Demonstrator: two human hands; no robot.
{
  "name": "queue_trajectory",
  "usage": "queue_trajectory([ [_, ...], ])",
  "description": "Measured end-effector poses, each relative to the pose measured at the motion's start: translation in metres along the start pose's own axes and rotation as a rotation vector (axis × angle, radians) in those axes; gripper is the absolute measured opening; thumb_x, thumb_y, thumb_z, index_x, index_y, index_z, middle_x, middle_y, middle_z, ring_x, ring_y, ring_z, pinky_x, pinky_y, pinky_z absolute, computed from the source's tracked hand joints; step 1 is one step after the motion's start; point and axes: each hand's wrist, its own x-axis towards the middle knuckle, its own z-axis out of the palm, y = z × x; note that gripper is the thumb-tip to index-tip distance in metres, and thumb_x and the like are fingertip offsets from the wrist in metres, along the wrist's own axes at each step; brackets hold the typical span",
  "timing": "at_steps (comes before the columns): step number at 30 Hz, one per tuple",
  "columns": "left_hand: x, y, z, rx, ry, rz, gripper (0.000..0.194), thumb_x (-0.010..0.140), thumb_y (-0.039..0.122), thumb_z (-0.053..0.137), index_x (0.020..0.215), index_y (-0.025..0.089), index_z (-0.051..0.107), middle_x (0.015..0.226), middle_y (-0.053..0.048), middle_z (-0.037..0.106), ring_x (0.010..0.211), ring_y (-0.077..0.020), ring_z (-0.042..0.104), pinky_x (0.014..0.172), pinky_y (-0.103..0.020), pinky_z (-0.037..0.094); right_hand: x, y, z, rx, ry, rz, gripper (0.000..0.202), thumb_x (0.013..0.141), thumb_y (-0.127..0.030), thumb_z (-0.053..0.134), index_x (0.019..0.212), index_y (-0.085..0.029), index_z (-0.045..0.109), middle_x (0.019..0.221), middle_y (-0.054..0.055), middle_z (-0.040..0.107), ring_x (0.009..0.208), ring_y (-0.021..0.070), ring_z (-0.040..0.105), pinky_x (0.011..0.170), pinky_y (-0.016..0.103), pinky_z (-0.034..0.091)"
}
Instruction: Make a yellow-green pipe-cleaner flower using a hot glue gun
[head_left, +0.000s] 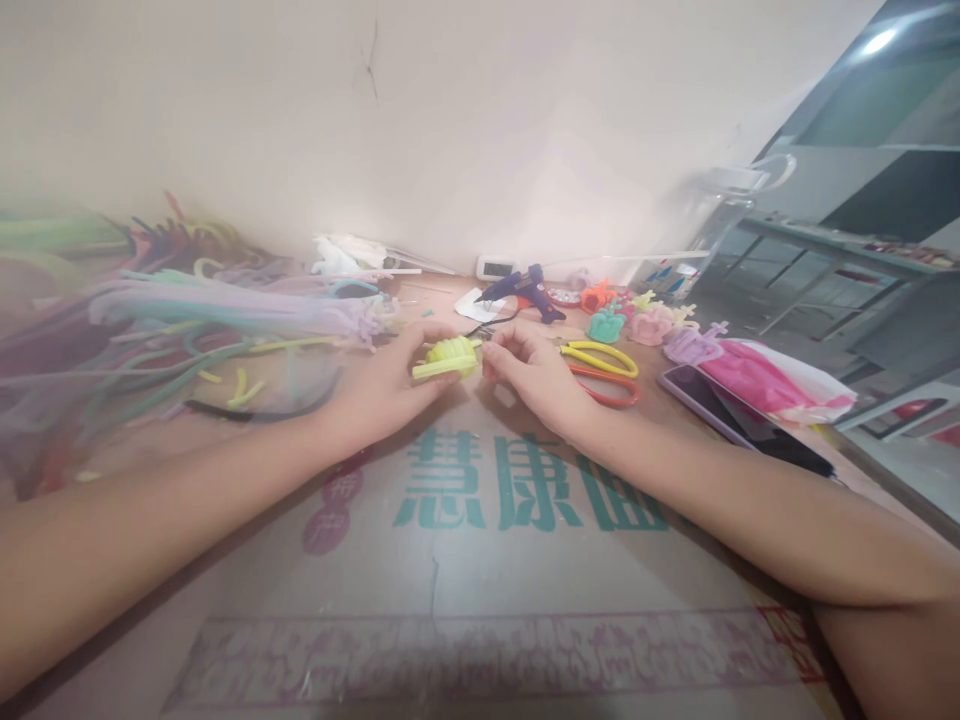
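Note:
A small pale-yellow coiled piece, which looks like wound pipe cleaner (450,357), sits between the thumb and fingers of my left hand (390,382). My right hand (536,375) is closed in a pinch at the right end of this yellow piece. What lies between its fingertips is too small to make out. Just beyond my right hand, yellow and red handle loops (604,358), like those of scissors, rest on the table, their other end hidden by the hand. A dark blue glue gun (529,292) lies behind both hands.
Bundles of pastel pipe cleaners (247,308) spread across the left, with short yellow bits (241,388). Small colourful pieces (606,322) stand at the back right, near a phone (750,420), a pink-and-white packet (780,380) and a clear jug (712,225). A wall rises behind.

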Motion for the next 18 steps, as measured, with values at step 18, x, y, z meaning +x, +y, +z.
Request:
queue_trajectory([
  [18, 0.0000, -0.0036, 0.0012, -0.011, -0.005, 0.009, 0.045, 0.093, 0.039, 0.065, 0.135, 0.027, 0.055, 0.139, -0.005, 0.064, 0.129, -0.0282, 0.061, 0.114, -0.048, 0.048, 0.0008, -0.0013, -0.0019, -0.015, 0.015, -0.083, 0.040, 0.096, -0.053, 0.058, 0.074, -0.021, 0.056, 0.072, 0.000, 0.062, 0.072, 0.0143, 0.058, 0.074, 0.030, 0.049],
])
